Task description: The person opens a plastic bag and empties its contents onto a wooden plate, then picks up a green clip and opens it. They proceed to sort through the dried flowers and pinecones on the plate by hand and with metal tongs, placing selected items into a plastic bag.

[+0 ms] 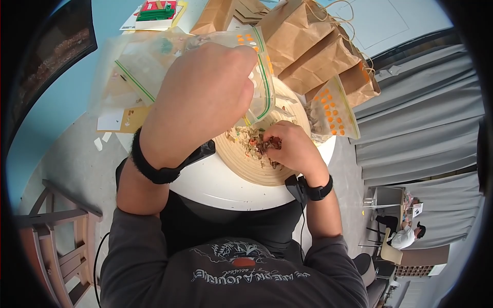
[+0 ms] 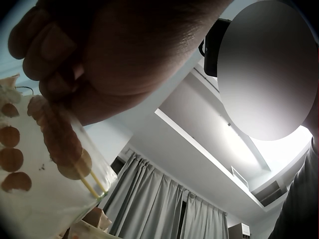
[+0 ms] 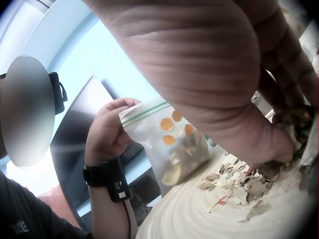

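My left hand [image 1: 208,84] is raised over the table and grips the top edge of a clear zip bag with orange dots [image 3: 187,149]. In the right wrist view, pale pieces show inside this bag, and its bottom hangs close over a round pale ridged tray [image 1: 244,172]. Dried, crumbled bits [image 3: 237,184] in brown, green and red lie scattered on the tray. My right hand [image 1: 295,149] is down in the pile, its thumb and fingers pinching a clump of dark dried flakes [image 3: 271,169]. Part of the tray is hidden behind the bag and left hand.
Another dotted zip bag [image 1: 334,110] stands right of the tray. Brown paper bags [image 1: 300,46] crowd the back right. More clear bags [image 1: 128,77] lie at the left, near a red and green box [image 1: 155,11]. A wooden chair [image 1: 64,251] stands lower left; a person sits far right.
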Demonstrator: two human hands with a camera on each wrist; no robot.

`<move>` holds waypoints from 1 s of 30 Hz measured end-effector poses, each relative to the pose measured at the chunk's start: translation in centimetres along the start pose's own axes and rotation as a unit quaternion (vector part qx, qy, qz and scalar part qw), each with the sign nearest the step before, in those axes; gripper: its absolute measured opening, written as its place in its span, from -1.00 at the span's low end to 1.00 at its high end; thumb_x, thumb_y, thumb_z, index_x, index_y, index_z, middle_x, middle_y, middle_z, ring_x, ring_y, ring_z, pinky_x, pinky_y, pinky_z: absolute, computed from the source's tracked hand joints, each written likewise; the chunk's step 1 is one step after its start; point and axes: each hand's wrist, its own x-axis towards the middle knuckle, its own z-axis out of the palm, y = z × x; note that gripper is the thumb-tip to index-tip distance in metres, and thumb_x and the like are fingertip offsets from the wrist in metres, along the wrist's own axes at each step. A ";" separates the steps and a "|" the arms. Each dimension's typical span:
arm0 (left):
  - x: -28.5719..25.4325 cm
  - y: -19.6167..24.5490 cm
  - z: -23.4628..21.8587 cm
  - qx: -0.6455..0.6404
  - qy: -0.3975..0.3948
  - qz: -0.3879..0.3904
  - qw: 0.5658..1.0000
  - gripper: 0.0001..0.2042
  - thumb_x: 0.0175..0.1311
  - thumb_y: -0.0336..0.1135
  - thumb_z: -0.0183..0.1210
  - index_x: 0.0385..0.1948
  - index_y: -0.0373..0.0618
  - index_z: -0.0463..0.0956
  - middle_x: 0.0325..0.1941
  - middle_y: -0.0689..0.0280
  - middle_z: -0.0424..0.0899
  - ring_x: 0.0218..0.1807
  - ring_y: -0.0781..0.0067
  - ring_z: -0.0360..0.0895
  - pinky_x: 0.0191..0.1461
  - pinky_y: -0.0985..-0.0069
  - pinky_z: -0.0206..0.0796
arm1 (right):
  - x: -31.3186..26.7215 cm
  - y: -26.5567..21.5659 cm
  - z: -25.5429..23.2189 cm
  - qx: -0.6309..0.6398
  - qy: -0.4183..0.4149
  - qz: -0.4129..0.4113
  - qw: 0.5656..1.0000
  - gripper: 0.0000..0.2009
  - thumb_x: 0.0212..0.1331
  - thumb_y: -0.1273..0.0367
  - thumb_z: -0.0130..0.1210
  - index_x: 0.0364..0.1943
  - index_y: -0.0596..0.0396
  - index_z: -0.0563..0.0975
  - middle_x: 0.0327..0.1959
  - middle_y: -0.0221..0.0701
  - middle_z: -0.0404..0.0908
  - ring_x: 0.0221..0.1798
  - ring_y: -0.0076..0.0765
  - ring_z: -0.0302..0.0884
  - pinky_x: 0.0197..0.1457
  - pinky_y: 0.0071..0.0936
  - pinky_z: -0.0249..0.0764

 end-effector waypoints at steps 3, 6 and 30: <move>0.0 0.0 -0.1 0.002 0.000 0.001 1.000 -0.94 0.20 -0.51 0.18 -0.34 -0.27 0.58 -0.53 -0.05 0.60 -0.46 -0.16 0.57 -0.33 0.08 0.35 | 0.2 0.1 0.0 0.000 0.004 -0.001 1.000 -0.79 -0.03 0.51 0.31 -0.24 0.20 0.68 -0.27 -0.11 0.66 -0.15 0.09 0.68 -0.02 -0.14 0.60; -0.1 0.1 -0.2 0.000 0.001 0.001 1.000 -0.94 0.20 -0.51 0.18 -0.33 -0.27 0.58 -0.53 -0.04 0.60 -0.46 -0.16 0.57 -0.33 0.09 0.35 | 0.1 0.0 0.0 0.002 0.005 -0.005 1.000 -0.80 -0.03 0.51 0.30 -0.25 0.20 0.68 -0.27 -0.11 0.67 -0.15 0.09 0.69 -0.02 -0.15 0.60; 0.0 0.1 0.0 -0.014 0.003 0.004 1.000 -0.94 0.19 -0.50 0.17 -0.36 -0.27 0.58 -0.55 -0.06 0.57 -0.47 -0.16 0.56 -0.34 0.08 0.35 | 3.3 -5.3 -7.5 0.286 0.253 -0.100 0.919 -0.79 0.24 0.57 0.38 -0.05 0.26 0.68 -0.17 -0.32 0.76 -0.16 -0.55 0.76 -0.12 -0.64 0.66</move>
